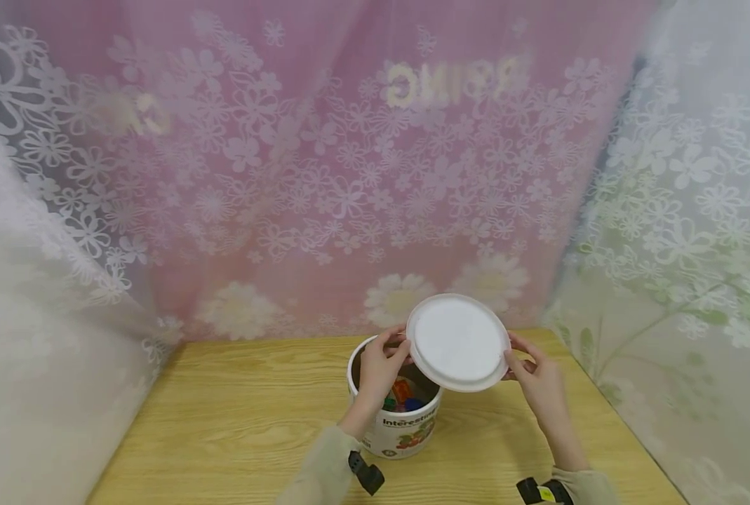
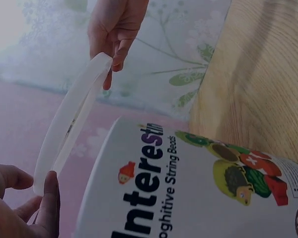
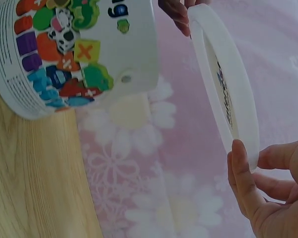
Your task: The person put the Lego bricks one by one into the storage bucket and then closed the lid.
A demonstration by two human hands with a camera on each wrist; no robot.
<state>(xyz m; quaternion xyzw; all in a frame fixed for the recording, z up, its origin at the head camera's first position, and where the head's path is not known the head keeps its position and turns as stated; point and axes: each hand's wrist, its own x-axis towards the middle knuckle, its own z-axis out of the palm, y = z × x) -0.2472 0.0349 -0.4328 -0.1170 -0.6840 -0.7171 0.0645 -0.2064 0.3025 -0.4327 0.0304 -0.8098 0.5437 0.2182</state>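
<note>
A round white lid (image 1: 458, 339) is held up between both hands, tilted, over the right side of an uncovered white bucket (image 1: 395, 436). The left hand (image 1: 379, 368) pinches the lid's left edge between thumb and fingers, its forearm passing in front of the bucket's rim. At the opposite edge, the right hand (image 1: 539, 382) pinches the lid the same way. Several coloured pieces (image 1: 403, 393), among them orange, blue and green ones, lie inside the bucket. Printed lettering and cartoon pictures (image 2: 243, 173) cover the bucket's side. Dark print (image 3: 224, 96) shows on the lid's other face in the right wrist view.
The bucket stands on a wood-grain table (image 1: 248, 414). A pink flowered curtain (image 1: 324, 175) hangs behind the table's far edge, with pale flowered curtains at the left and the right (image 1: 690, 280). Black straps with cameras (image 1: 366, 473) sit on both wrists.
</note>
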